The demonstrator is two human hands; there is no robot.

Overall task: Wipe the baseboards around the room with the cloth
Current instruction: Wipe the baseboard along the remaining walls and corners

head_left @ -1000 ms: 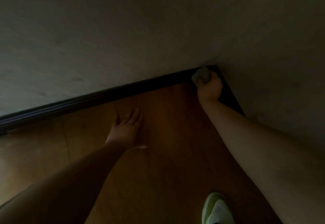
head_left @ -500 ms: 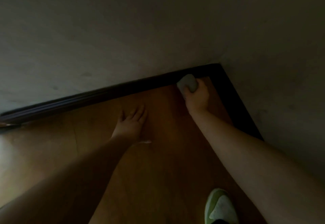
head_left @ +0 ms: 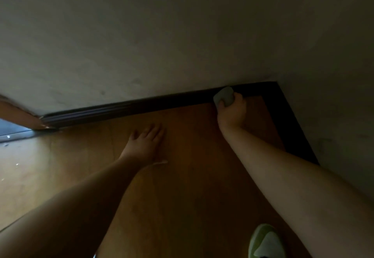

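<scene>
Our right hand [head_left: 231, 111] grips the cloth [head_left: 224, 96] against the dark baseboard [head_left: 129, 109], now further left of the room corner than a moment ago. Our left hand [head_left: 144, 143] stays flat, fingers spread, on the wooden floor [head_left: 192, 176].

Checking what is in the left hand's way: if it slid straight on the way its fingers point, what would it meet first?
Probably the dark baseboard: the left hand lies flat on the wooden floor, with only bare floor showing between.
</scene>
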